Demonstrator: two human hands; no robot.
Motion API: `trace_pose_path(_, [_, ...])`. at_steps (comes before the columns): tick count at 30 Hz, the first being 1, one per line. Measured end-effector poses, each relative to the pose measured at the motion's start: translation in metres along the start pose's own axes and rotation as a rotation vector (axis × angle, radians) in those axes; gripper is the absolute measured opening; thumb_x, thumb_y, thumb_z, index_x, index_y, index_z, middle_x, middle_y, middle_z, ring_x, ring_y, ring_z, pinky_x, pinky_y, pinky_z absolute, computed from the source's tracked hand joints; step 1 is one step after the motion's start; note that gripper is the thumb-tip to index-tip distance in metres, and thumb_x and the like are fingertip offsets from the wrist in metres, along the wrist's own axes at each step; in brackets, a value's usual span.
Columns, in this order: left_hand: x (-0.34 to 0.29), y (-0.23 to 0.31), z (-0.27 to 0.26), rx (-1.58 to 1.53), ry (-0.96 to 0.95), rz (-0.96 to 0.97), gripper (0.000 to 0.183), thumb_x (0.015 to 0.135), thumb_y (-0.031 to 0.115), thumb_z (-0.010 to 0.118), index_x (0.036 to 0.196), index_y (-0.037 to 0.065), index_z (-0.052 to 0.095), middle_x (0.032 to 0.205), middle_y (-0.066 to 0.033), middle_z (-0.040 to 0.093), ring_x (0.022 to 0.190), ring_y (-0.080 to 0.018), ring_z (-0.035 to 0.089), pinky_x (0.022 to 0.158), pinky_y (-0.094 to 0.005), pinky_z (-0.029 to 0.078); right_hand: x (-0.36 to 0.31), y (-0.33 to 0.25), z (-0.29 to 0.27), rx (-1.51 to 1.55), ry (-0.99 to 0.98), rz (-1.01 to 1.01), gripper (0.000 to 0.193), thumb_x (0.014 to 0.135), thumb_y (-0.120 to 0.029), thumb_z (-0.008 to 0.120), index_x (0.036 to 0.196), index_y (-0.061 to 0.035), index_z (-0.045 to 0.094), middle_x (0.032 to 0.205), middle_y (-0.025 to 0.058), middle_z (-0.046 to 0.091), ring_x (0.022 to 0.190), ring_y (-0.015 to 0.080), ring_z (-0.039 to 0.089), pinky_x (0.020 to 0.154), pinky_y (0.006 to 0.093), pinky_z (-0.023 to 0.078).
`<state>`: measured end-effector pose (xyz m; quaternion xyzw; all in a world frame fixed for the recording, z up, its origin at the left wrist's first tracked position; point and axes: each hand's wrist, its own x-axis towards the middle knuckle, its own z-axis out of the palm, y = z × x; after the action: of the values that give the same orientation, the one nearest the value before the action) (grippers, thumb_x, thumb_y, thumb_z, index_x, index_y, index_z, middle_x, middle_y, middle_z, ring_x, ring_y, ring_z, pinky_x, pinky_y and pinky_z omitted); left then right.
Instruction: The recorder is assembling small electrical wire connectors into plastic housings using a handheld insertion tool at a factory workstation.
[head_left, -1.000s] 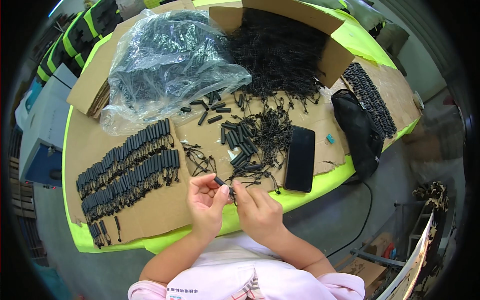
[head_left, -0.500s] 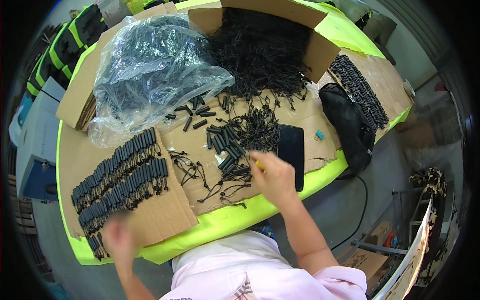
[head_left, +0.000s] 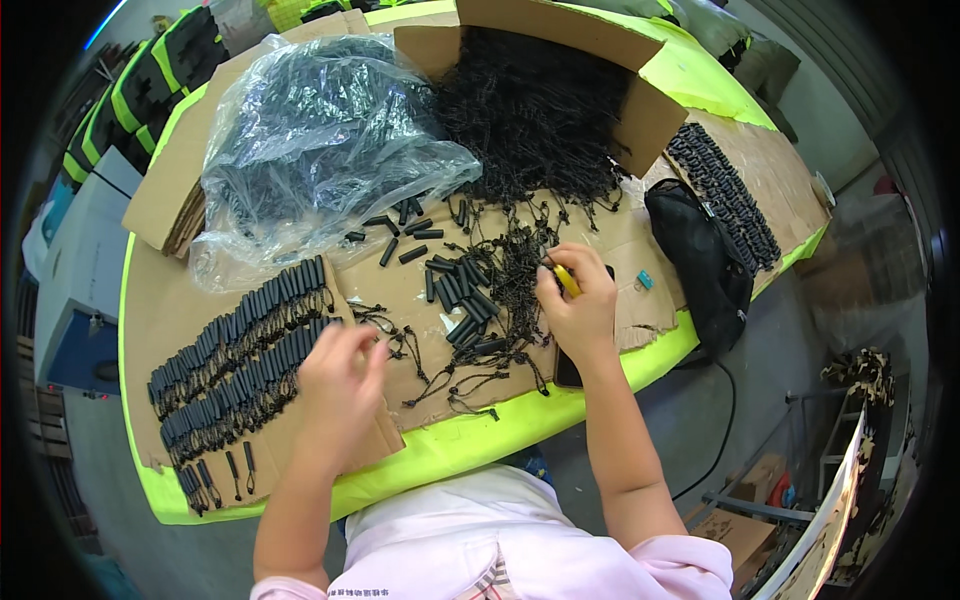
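Note:
My right hand (head_left: 583,300) is closed around a small yellow tool (head_left: 567,281) whose working end I cannot make out. It is over the right edge of a pile of knotted black cord loops (head_left: 515,265). My left hand (head_left: 342,385), slightly blurred, hangs over the right end of the lower row of corded tubes, fingers apart and nothing visible in them. Black tubes with cord loops (head_left: 245,375) lie in rows on a cardboard sheet (head_left: 340,445). Loose black tubes (head_left: 465,295) are heaped between my hands. Single cord loops (head_left: 470,385) lie near the table's front edge.
A clear plastic bag (head_left: 320,150) full of dark pieces stands at the back left. Beside it, an open carton (head_left: 640,120) holds black cords. A black pouch (head_left: 695,260), a teal binder clip (head_left: 644,280) and a partly hidden dark phone-like slab (head_left: 567,372) lie to the right.
My left hand has moved right and up from the lower-left rows, uncovering separate corded tubes there. My right hand, with the yellow tool, has moved up and right to the cord pile.

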<state>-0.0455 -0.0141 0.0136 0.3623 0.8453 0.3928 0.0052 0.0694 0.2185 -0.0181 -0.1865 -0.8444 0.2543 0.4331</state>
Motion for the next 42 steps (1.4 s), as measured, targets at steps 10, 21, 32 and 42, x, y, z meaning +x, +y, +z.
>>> trace_pose_path(10, [0.077,-0.012,0.077,0.263,-0.197,-0.028,0.026,0.075,0.009,0.057,0.1,0.0,0.055,0.092,-0.0213,0.06,0.076,-0.0388,0.058,0.069,-0.0432,0.045,-0.027,-0.032,-0.028,0.803,-0.03,0.31,0.015,0.078,0.006,0.054,0.088,-0.0033,0.048,0.105,0.0135,0.057,0.064,0.0014,0.045,0.055,0.015,0.039])
trace_pose_path(21, [-0.003,0.05,0.036,-1.319,-0.291,-0.485,0.019,0.082,0.006,0.056,0.101,0.002,0.056,0.076,-0.0021,0.057,0.062,-0.0078,0.053,0.056,-0.0226,0.049,-0.06,-0.078,-0.021,0.635,-0.244,0.335,0.014,0.074,0.004,0.064,0.086,0.0,0.059,0.071,0.0049,0.06,0.056,0.0057,0.054,0.047,0.0179,0.041])
trace_pose_path(32, [-0.032,0.055,0.032,-1.421,0.001,-0.479,0.016,0.083,0.007,0.057,0.096,0.002,0.05,0.08,-0.0062,0.056,0.063,-0.0124,0.056,0.059,-0.0273,0.052,-0.068,-0.092,-0.013,0.143,0.055,-0.256,0.031,0.062,0.004,0.069,0.089,-0.0035,0.055,0.064,0.0071,0.058,0.048,0.0186,0.053,0.042,0.027,0.041])
trace_pose_path(42, [-0.04,0.05,0.038,-1.34,0.066,-0.443,0.016,0.082,0.005,0.058,0.095,0.001,0.052,0.08,-0.0054,0.055,0.063,-0.0111,0.056,0.058,-0.0277,0.052,-0.069,-0.092,-0.01,0.038,0.02,-0.359,0.027,0.062,0.005,0.069,0.084,-0.0024,0.056,0.064,0.0064,0.057,0.046,0.0177,0.051,0.04,0.0264,0.037])
